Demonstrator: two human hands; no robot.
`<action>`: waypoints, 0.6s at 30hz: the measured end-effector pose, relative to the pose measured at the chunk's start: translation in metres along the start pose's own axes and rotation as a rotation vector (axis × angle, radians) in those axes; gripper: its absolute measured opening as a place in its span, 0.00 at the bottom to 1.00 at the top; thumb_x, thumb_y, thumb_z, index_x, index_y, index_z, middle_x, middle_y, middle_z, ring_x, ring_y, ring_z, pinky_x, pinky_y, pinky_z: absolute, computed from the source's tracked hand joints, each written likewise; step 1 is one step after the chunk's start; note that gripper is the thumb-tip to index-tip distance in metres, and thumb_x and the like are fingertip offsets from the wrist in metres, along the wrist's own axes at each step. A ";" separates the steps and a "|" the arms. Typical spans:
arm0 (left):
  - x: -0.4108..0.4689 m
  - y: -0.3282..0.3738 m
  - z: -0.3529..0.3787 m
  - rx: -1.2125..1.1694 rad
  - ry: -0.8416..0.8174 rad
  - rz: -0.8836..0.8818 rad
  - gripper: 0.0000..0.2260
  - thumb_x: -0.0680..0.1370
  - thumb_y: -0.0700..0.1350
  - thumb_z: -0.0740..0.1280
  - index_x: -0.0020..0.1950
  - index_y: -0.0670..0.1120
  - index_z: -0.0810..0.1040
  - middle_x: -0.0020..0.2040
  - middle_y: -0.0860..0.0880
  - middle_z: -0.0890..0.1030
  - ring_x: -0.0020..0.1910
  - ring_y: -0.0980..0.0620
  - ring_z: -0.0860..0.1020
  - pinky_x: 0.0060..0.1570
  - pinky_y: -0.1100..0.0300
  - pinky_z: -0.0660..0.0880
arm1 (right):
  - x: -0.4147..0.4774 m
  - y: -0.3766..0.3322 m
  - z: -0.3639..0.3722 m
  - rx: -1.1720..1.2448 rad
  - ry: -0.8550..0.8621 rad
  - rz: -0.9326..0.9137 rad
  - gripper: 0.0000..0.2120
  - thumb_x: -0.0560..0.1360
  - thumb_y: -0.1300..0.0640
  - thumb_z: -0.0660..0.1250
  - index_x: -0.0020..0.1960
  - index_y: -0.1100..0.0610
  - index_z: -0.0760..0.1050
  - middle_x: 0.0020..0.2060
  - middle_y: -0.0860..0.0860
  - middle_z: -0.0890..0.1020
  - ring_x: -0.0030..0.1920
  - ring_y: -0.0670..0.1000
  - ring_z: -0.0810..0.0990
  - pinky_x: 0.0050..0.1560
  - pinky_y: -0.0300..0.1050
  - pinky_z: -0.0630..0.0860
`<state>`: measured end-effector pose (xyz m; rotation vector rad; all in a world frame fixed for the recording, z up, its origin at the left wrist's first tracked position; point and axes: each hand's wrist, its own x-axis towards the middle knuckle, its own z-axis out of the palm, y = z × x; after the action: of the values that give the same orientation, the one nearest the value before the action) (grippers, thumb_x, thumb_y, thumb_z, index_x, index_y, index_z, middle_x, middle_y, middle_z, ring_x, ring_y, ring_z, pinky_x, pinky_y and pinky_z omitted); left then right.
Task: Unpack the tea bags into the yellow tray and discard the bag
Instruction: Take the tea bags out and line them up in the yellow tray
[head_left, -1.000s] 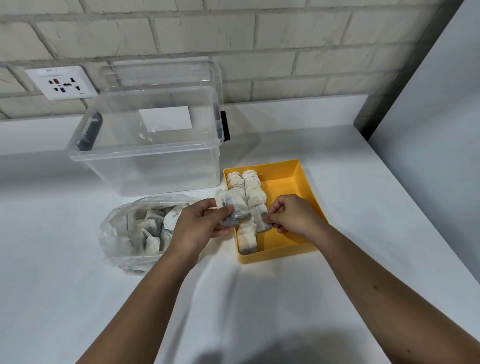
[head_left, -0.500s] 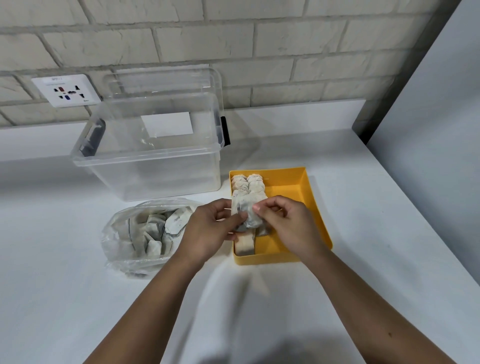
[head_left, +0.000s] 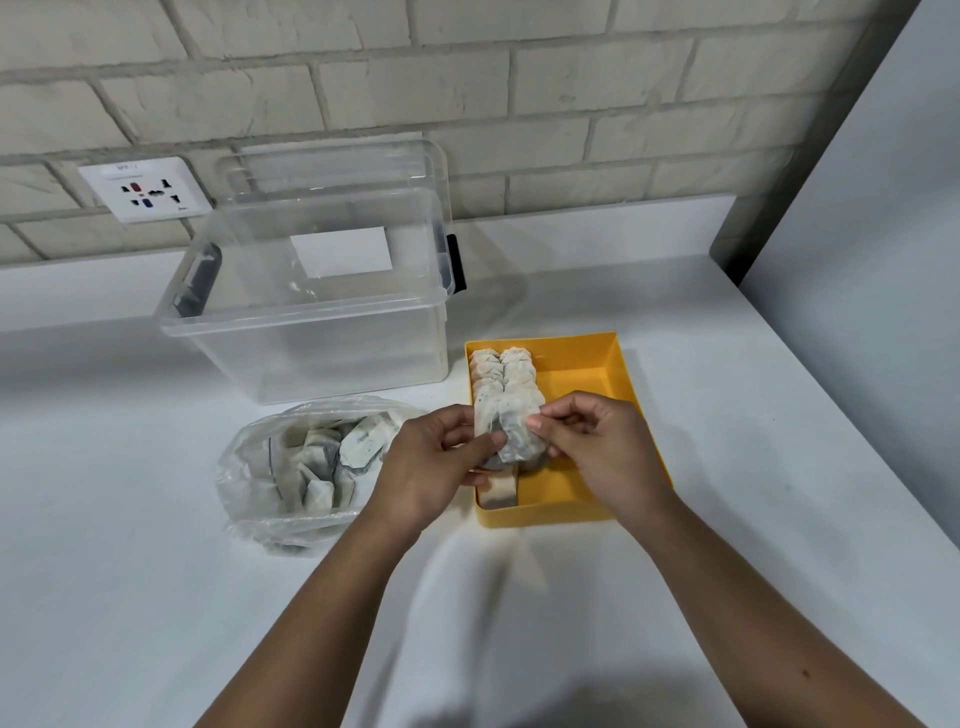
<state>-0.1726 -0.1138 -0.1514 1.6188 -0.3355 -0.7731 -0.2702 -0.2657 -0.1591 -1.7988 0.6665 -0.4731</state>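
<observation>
A yellow tray (head_left: 618, 384) sits on the white counter, with a row of pale tea bags (head_left: 501, 371) stacked along its left side. Over the tray's left half I hold a small bunch of tea bags (head_left: 511, 431) between both hands. My left hand (head_left: 431, 467) pinches the bunch from the left, my right hand (head_left: 597, 447) pinches it from the right. A clear plastic bag (head_left: 291, 467) lies open left of the tray with several tea bags inside. One tea bag (head_left: 498, 491) stands at the tray's near left corner.
A clear plastic storage bin (head_left: 306, 317) with dark handles stands behind the bag, its lid leaning on the brick wall. A wall socket (head_left: 145, 192) is at the back left. A grey panel (head_left: 883, 260) rises along the counter's right edge.
My right hand has moved left from the tray's front to join my left hand on the bunch of tea bags. The view has tilted a little downward.
</observation>
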 end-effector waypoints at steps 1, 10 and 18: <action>0.000 0.000 -0.001 -0.005 0.003 0.002 0.08 0.76 0.38 0.72 0.54 0.43 0.83 0.46 0.45 0.87 0.41 0.53 0.85 0.37 0.62 0.81 | 0.001 0.000 -0.002 0.011 0.007 0.008 0.04 0.70 0.56 0.76 0.41 0.52 0.82 0.32 0.45 0.83 0.30 0.44 0.80 0.37 0.35 0.77; 0.002 0.004 -0.023 -0.125 0.095 0.008 0.05 0.78 0.37 0.69 0.52 0.44 0.82 0.39 0.50 0.87 0.37 0.56 0.85 0.38 0.63 0.82 | 0.020 0.018 -0.025 -0.124 -0.171 0.330 0.05 0.74 0.58 0.73 0.45 0.58 0.79 0.34 0.55 0.83 0.32 0.51 0.80 0.42 0.48 0.82; 0.003 -0.003 -0.021 -0.122 0.092 -0.025 0.06 0.77 0.38 0.70 0.53 0.43 0.83 0.40 0.49 0.87 0.38 0.56 0.85 0.37 0.63 0.82 | 0.029 0.020 -0.012 -0.170 -0.305 0.423 0.07 0.74 0.62 0.72 0.49 0.63 0.77 0.36 0.58 0.84 0.33 0.52 0.83 0.42 0.48 0.83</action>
<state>-0.1578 -0.0991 -0.1548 1.5407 -0.1992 -0.7218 -0.2595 -0.2977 -0.1749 -1.7726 0.8610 0.1437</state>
